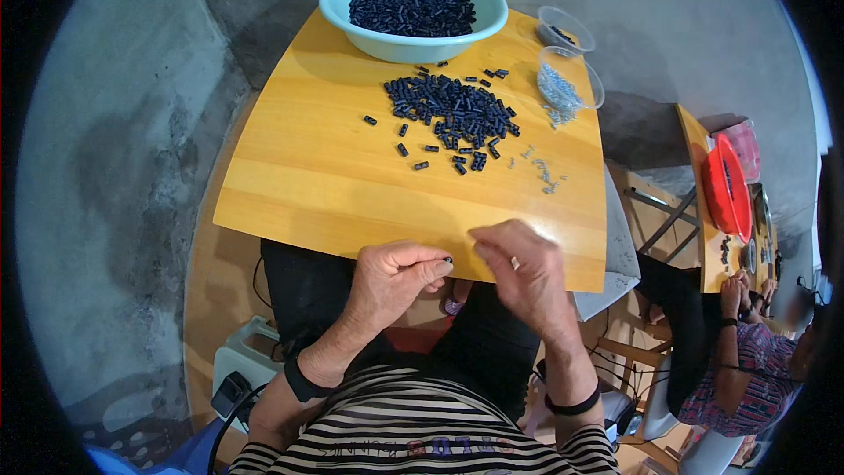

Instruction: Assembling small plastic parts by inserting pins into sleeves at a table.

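At the near edge of the wooden table (334,185), the left hand (391,280) pinches a small black tube (447,259) between thumb and forefinger. The right hand (523,268), fingers drawn together, meets it, probably holding something too small to make out. Mid-table lies a loose pile of black tubes (453,110) within easy reach, grey bits (545,171) to its right. Beyond it sit clear cups (571,79) and a full turquoise basin (413,4).

— What colour was the basin (413,9)?
— Pale turquoise, full of black cylinders (411,4). The tabletop (316,167) was honey-yellow wood.
— And the shirt (422,431)?
— Black-and-white striped. The neighbour's tray (723,186) was red.
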Available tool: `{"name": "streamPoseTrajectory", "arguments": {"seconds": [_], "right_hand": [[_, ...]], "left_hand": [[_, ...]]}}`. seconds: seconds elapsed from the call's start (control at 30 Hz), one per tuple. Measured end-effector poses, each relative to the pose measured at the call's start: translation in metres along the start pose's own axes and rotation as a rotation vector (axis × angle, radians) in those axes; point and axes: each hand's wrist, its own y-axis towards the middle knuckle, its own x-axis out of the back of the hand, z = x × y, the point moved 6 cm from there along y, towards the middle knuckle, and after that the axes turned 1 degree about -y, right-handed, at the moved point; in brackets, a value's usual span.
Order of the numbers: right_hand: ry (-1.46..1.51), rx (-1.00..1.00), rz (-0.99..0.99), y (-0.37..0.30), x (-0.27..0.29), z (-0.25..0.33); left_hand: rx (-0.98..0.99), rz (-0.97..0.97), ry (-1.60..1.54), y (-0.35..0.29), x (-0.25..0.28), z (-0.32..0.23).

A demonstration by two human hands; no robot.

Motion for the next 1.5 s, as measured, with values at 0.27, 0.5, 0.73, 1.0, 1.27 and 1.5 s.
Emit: {"name": "streamPoseTrajectory", "arguments": {"seconds": [0.27, 0.5, 0.73, 1.0, 1.27, 1.5], "right_hand": [[-0.138, -0.135, -0.299, 0.042, 0.044, -0.065], [-0.445, 0.037, -0.259, 0.069, 0.021, -0.081], [-0.601, 0.099, -0.271, 0.071, 0.007, -0.086], [-0.646, 0.098, -0.342, 0.066, 0.019, -0.091], [-0.455, 0.068, -0.363, 0.073, 0.011, -0.081], [-0.413, 0.052, -0.341, 0.094, -0.011, -0.075]], "left_hand": [[-0.235, 0.028, 0.212, 0.006, 0.017, -0.065], [-0.437, -0.063, 0.378, 0.023, 0.031, -0.097], [-0.431, 0.008, 0.341, 0.044, 0.029, -0.086], [-0.265, 0.097, 0.191, 0.065, 0.025, -0.042], [-0.492, 0.107, 0.520, 0.051, 0.037, -0.088], [-0.427, -0.006, 0.553, 0.048, 0.090, -0.115]]}}
